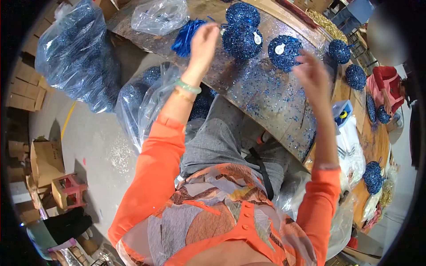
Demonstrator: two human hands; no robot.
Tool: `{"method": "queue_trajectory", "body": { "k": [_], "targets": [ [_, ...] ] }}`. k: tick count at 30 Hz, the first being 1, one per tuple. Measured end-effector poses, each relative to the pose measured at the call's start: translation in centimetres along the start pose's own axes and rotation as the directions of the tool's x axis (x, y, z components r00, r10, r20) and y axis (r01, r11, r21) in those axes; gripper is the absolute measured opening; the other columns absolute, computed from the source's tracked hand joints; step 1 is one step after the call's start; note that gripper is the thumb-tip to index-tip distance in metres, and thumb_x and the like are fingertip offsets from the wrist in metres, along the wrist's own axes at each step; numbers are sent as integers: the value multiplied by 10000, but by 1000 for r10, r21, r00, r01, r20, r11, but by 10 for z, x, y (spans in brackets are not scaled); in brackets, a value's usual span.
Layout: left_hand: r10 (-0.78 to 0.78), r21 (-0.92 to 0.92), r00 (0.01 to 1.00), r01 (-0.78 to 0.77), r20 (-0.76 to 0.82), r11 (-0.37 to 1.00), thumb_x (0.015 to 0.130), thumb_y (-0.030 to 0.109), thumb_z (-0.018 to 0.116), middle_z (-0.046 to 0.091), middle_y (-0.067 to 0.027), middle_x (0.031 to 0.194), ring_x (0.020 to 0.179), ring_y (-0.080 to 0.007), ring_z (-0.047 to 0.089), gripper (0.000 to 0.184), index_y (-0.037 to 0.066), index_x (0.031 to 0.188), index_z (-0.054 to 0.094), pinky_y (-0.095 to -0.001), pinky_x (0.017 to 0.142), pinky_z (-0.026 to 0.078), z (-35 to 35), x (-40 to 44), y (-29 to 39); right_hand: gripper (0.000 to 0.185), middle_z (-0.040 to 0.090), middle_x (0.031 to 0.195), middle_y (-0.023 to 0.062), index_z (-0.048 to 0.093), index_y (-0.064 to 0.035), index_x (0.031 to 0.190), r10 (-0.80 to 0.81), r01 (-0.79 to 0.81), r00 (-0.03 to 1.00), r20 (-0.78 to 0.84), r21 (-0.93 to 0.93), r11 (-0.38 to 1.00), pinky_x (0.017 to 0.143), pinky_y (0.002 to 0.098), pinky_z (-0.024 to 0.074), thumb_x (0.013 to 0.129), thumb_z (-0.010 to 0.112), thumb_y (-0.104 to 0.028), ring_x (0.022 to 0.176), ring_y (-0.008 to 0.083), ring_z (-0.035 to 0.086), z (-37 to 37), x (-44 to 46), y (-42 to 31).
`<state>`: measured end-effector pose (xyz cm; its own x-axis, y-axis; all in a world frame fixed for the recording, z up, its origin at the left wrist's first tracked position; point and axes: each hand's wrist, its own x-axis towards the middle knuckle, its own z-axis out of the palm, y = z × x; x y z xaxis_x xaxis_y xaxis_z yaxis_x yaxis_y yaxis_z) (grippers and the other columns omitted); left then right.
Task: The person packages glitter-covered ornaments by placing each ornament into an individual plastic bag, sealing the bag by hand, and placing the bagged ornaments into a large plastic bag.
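Observation:
My left hand (205,46) is raised over the near left of the worktable, its fingers drawn together; whatever is in them, if anything, is too small to make out. Right beside it lies a bundle of shiny blue ribbon strips (184,39). Just right of that hand sits a blue glitter ball (239,42) with a white tag, and another blue ball stands behind it. My right hand (314,80), blurred by motion, has its fingers apart beside a second tagged glitter ball (280,56). I cannot tell whether it touches the ball.
Blue glitter is scattered over the worktable (266,95). A clear plastic bag (159,15) lies at its far left. Large bags of blue balls (77,57) stand at left. More blue balls (356,76) and a blue box (342,114) are on the right. A co-worker (388,86) handles a ball there.

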<state>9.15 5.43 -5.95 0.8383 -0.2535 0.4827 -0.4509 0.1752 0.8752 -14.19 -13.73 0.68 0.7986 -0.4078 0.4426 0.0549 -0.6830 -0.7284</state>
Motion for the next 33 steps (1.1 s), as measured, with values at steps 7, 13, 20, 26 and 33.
{"method": "queue_trajectory", "body": {
  "k": [7, 13, 20, 26, 33],
  "targets": [
    [-174, 207, 973, 141, 153, 968, 892, 346, 591, 513, -227, 1314, 1249, -284, 468, 579, -29, 1314, 464, -363, 1038, 350, 22, 19, -106, 992, 399, 1350, 289, 128, -141, 1498, 497, -586, 807, 319, 329, 740, 758, 338, 529, 748, 778, -146, 999, 254, 588, 130, 31, 97],
    [-268, -6, 933, 277, 239, 961, 928, 346, 570, 441, -144, 1385, 1244, -220, 427, 611, 24, 1404, 360, -328, 993, 367, 33, 12, -120, 1095, 416, 1364, 264, 111, -52, 1481, 395, -428, 903, 167, 417, 802, 939, 384, 457, 663, 829, -164, 1174, 320, 506, 170, 53, 109],
    [-236, -104, 948, 262, 214, 960, 950, 230, 554, 469, -99, 1258, 1035, -155, 507, 562, 76, 1414, 278, -278, 823, 464, 29, -87, -60, 1000, 474, 1350, 207, 202, -77, 1470, 246, -256, 963, 111, 87, 963, 841, 351, 499, 690, 815, -207, 1020, 230, 598, 124, 3, 86],
    [-230, -199, 928, 295, 293, 935, 961, 153, 512, 339, -122, 1346, 1179, -212, 426, 577, 96, 1443, 200, -359, 988, 412, 42, -186, -22, 920, 513, 1310, 219, 261, -114, 1458, 255, -256, 951, 174, -19, 967, 864, 354, 511, 717, 789, -245, 1051, 283, 607, 59, -69, 54],
    [-305, -256, 895, 394, 326, 883, 952, 144, 532, 325, -125, 1380, 1172, -204, 431, 619, 117, 1458, 177, -343, 970, 411, 66, -220, -19, 915, 523, 1297, 216, 280, -115, 1452, 265, -267, 953, 145, -5, 964, 882, 369, 509, 713, 791, -293, 1118, 306, 579, 34, -93, 69]
  ]
}}
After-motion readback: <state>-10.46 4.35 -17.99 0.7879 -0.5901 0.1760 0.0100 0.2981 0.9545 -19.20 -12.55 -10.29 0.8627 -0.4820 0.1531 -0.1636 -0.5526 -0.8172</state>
